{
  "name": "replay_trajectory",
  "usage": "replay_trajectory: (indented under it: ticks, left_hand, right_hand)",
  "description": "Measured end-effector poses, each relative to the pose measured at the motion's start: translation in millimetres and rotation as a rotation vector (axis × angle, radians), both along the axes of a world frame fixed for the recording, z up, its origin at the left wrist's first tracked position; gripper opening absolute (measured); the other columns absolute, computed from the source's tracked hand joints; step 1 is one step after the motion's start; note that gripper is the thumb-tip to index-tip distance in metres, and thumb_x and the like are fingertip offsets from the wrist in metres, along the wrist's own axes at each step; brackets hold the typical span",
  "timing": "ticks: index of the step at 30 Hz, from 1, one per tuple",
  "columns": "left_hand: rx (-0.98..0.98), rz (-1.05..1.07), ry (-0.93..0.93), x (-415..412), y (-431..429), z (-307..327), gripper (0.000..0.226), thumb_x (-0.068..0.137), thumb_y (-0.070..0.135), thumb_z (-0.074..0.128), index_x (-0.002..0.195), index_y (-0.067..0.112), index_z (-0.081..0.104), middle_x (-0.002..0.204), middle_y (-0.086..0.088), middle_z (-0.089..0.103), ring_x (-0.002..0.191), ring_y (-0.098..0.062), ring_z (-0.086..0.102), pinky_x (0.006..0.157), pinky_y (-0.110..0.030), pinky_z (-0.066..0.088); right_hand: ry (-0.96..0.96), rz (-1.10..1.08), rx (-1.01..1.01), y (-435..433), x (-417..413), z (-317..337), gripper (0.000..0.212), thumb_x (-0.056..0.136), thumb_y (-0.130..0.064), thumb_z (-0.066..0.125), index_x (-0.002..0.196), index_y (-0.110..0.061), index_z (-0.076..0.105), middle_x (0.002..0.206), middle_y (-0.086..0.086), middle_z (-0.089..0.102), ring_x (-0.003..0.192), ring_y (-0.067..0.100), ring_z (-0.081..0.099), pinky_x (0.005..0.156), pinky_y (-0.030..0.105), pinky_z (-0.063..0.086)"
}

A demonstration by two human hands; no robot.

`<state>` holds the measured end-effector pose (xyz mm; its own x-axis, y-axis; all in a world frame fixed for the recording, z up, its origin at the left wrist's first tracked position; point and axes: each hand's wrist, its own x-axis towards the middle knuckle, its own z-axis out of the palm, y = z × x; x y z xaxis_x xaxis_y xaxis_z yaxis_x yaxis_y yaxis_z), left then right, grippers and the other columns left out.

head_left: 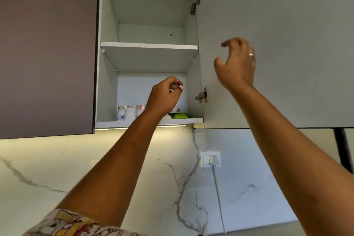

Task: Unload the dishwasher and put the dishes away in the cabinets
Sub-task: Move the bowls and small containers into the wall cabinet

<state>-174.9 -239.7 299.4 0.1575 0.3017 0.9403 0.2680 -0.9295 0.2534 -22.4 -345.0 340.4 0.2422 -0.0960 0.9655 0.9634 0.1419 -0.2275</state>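
Backsplash [57, 168]: pale marble with grey veins, filling the lower part of the view.
Open door [287, 25]: grey, swung out to the right of the cabinet, inner face towards the camera.
Closed door [47, 44]: dark brown, to the left of the cabinet.
Cabinet [147, 48]: white wall unit seen from below, with an upper and a lower compartment.
Left hand [164, 96]: raised in front of the lower compartment; grip narrow, fingers curled into the palm with nothing visible in them.
Right hand [237, 67]: raised in front of the open door; grip wide, fingers loosely bent, holding nothing.
Sleeve [72, 224]: patterned fabric at the bottom left.
Dishes: all on the bottom shelf; cups [130, 113] at the left, patterned bowl [177, 109] and green dish [181, 115] at the right, partly hidden by the left wrist.
Light strip [139, 127]: glowing under the cabinet.
Socket [210, 159]: white, on the backsplash, with a plug in it.
Ring [251, 54]: on a finger of the right hand.
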Motion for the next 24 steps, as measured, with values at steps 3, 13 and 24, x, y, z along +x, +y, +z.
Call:
replay_trajectory:
  ticks: [3,13,24]
  left_hand:
    - [-0.003,-0.078,0.026,-2,-54,-12,0.018,0.094,0.023,0.054,0.106,0.012,0.062,0.094,0.001,0.06,0.088,-0.013,0.056,0.077,-0.022,0.046]
    - [-0.052,-0.209,0.122,23,-187,-3,0.019,0.093,0.023,0.054,0.105,0.012,0.063,0.096,0.005,0.058,0.092,-0.014,0.055,0.08,-0.026,0.047]
    - [-0.203,-0.21,0.18,104,-244,-40,0.04,0.098,0.034,0.043,0.136,0.021,0.042,0.14,-0.007,0.044,0.126,-0.025,0.044,0.096,-0.03,0.039]
  right_hand:
    - [0.077,-0.207,0.04,-65,5,-7,0.047,0.08,-0.02,0.052,0.127,-0.019,0.049,0.146,0.005,0.034,0.142,0.025,0.021,0.118,0.044,0.004]
    - [0.45,-0.157,-0.119,-167,47,-46,0.079,0.086,-0.017,0.054,0.15,-0.019,0.009,0.151,0.01,0.026,0.127,0.04,0.04,0.099,0.047,0.039]
    - [0.385,0.062,-0.21,-193,56,-91,0.046,0.094,-0.023,0.055,0.135,-0.008,0.038,0.128,0.017,0.057,0.115,0.036,0.056,0.095,0.038,0.046]
